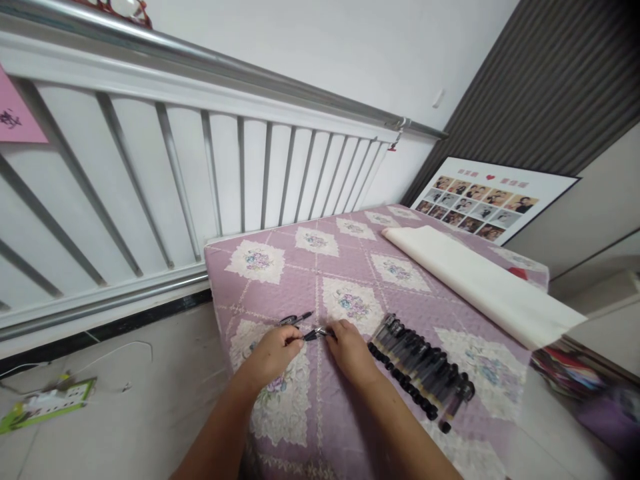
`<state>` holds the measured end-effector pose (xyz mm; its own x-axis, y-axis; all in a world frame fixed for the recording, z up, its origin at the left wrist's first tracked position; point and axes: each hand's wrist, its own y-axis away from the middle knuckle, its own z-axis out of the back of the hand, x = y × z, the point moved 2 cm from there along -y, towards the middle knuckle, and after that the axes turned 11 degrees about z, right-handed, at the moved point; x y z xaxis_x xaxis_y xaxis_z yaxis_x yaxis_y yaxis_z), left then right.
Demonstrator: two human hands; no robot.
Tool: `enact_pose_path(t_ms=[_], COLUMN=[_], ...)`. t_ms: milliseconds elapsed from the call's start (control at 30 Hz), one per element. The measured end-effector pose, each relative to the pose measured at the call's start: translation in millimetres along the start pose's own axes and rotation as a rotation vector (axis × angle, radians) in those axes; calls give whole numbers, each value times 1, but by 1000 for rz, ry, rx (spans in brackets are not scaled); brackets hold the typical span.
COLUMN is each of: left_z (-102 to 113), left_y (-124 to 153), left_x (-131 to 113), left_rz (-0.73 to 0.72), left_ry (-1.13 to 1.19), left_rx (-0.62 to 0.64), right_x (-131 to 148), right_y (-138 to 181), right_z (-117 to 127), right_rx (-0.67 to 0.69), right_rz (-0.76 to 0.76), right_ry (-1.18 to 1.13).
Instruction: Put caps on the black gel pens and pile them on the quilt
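Over the purple floral cloth [280,297], my left hand [274,353] pinches the black pointed end of a pen [316,333]. The other end of the same pen is closed in the fingers of my right hand [350,350], which hide much of it. Whether the pen is whole or in parts I cannot tell. Just beyond my left fingers lie one or more dark pen pieces [297,319], partly covered by that hand. To the right of my right hand, several black-capped pens [420,367] with clear barrels lie side by side in a slanting row.
A rolled cream sheet [465,273] lies across the right of the covered table. Behind it leans a photo board [480,200]. A white radiator [280,173] with a metal pipe runs along the left and back. A green-edged power strip [55,403] sits on the floor.
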<state>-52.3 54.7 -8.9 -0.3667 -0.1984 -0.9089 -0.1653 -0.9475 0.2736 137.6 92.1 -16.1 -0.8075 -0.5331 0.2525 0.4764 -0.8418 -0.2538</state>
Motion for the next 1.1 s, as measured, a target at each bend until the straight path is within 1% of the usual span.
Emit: enact_pose_path(t_ms=[67,133,200,300,400,467,533,633,800,933,1000,1100], left_z=[-1,-4,-7,-11,-13,-13,-13,-14,-16,-17,-19,-23], left_y=[1,1,1,1,3,5,7,8,9,10,10,10], left_x=[0,2,4,6,5,2,0,-2,-1,-1,-2,-2], left_rz=[-10,-29,-39,-35,-38,-50,-64,-80,-99,-136,-152,-156], left_ry=[-8,-26,-54,-110,-159,-197,-239,-291,-334,-340,-326,-314], left_rx=[16,35,63,111,152,171,177,174,212,237,241,211], right_x=[-1,-1,2,3,0,-1,-1,3,9,12,13,13], right_y=[12,29,49,78,95,97,96,93,91,89,89,89], right_z=[4,9,11,9,1,-3,-5,-3,4,4,2,1], right_rx=[-92,-193,-221,-315,-423,-465,-478,-457,-396,-350,-359,-392], right_rz=[-64,-155,-222,-356,-501,-537,-534,-516,-456,-382,-372,-386], right_ry=[-119,-292,-516,-788,-933,-997,-1052,-1091,-1014,-991,-989,-980])
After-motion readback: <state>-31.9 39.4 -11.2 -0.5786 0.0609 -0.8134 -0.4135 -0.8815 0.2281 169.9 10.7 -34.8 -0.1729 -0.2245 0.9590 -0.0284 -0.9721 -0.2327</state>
